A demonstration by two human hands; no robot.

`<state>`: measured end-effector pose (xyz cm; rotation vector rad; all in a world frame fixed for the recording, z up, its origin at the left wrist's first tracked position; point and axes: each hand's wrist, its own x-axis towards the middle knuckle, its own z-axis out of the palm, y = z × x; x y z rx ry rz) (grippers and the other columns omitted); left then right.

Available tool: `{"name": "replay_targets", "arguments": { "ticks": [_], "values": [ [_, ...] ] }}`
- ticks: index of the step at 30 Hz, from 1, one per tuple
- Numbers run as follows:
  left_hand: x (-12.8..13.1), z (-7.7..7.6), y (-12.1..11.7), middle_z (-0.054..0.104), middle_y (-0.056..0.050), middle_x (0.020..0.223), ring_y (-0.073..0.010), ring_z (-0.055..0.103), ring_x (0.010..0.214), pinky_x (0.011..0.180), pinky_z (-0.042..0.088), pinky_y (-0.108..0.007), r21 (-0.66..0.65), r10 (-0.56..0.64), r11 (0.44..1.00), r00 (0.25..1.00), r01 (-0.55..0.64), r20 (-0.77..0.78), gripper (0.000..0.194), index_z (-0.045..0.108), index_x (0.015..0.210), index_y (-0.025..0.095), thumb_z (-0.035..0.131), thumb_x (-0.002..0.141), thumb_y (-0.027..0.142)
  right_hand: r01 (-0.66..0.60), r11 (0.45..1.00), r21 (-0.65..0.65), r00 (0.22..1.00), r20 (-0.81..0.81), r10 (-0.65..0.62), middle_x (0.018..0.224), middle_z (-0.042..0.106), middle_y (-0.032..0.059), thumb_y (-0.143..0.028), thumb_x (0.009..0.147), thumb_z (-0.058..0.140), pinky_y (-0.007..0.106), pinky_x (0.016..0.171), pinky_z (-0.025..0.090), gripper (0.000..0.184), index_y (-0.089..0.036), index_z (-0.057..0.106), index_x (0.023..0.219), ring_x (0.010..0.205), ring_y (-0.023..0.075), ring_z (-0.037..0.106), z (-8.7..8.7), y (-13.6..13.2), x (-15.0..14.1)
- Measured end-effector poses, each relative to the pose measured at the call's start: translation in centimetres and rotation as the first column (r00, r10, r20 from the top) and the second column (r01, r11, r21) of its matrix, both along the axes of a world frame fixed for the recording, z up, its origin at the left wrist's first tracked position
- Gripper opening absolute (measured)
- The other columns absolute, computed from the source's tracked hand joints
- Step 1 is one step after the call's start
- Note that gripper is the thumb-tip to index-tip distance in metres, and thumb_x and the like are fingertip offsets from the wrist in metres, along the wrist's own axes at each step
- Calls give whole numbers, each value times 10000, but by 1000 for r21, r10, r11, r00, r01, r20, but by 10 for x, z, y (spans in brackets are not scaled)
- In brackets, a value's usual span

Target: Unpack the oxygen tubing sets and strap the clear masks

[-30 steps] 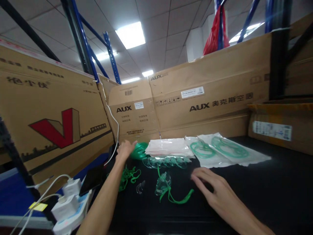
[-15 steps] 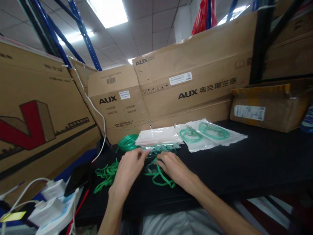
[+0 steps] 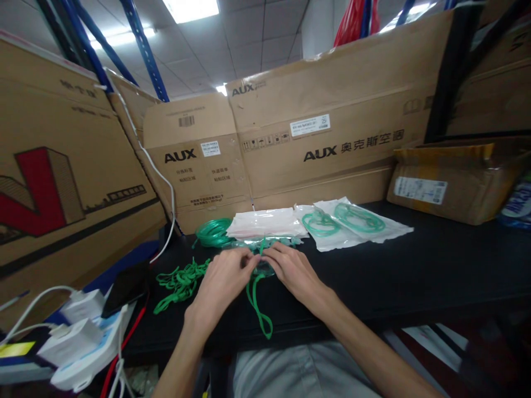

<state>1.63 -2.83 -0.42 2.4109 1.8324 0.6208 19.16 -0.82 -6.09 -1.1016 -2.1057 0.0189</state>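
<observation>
My left hand [image 3: 222,282] and my right hand [image 3: 290,271] meet over a clear plastic mask [image 3: 262,269], both pinching it just above the black table [image 3: 415,276]. Its green elastic strap [image 3: 257,307] hangs in a loop below my hands, over the table's front edge. Behind my fingers lies a row of more clear masks [image 3: 274,242]. A heap of loose green straps [image 3: 178,282] sits left of my left hand.
A green tubing coil [image 3: 213,232], a stack of clear bags [image 3: 267,224] and two bagged tubing sets [image 3: 352,224] lie further back. Cardboard boxes [image 3: 332,132] wall the table. A phone [image 3: 122,287] and a power strip with chargers [image 3: 83,342] lie at left.
My left hand came back from the tubing coil and my right hand moved left; both closed on a mask and lifted it, so its strap now hangs down. The camera tilted down.
</observation>
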Motion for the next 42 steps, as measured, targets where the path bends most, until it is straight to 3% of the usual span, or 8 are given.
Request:
{"name": "replay_targets", "arguments": {
  "ticks": [8,12,19,23,28,35,38,42],
  "values": [
    [5,4,-6,643,19,682,-157,589,665,649,357,-254,-47,-156,986,983,161,92,193,599,700,199,518,868,248,34,998,-56,996,-76,-38,996,721,76,-224,1000,528,296,830,503,227,-186,750,1023,920,213,688,-1,1,3],
    [2,6,-8,625,32,657,-152,576,665,620,341,-250,-90,-189,977,979,196,80,202,605,681,192,528,853,264,93,990,-109,989,-109,-104,987,724,80,-254,985,563,295,817,499,212,-183,757,1031,931,221,685,-1,3,5],
    [-7,-6,9,730,-28,852,-236,668,835,723,384,-284,21,-64,998,997,63,39,344,697,806,247,508,938,502,-9,999,-43,997,-72,6,979,693,86,-224,987,557,284,798,497,222,-167,767,1027,883,200,676,-3,2,-2],
    [-7,-6,9,725,-14,850,-210,654,809,736,390,-277,17,-130,991,990,129,55,275,694,826,242,533,938,435,8,999,-33,997,-72,-10,978,700,88,-252,984,568,292,816,496,222,-173,771,1030,897,209,676,-4,3,-1],
    [2,2,-1,641,20,713,-159,571,674,641,357,-257,-61,-244,967,969,246,35,206,624,715,211,530,886,279,109,990,-89,986,-120,-120,895,708,88,-236,976,574,297,775,498,218,-162,779,975,829,212,680,-2,5,4],
    [-4,-10,12,706,-13,861,-201,624,762,701,387,-284,58,-64,996,998,63,13,355,697,797,249,515,931,523,44,998,-46,997,-62,-47,959,701,100,-219,979,562,301,792,515,223,-172,776,1015,850,207,686,-3,3,-3],
    [-7,-11,14,716,-24,905,-210,640,839,755,413,-282,48,-130,991,991,128,37,321,702,828,244,503,949,465,36,999,-33,998,-49,-38,957,697,93,-231,984,551,293,789,515,228,-193,774,1012,848,200,681,-4,3,-3],
    [-4,-4,5,711,-28,870,-198,624,802,744,430,-280,-29,-222,974,973,224,56,297,712,801,228,515,936,405,168,982,-82,981,-82,-174,933,705,125,-219,982,539,316,786,507,244,-148,773,976,847,233,683,-3,6,4]
  ]
}}
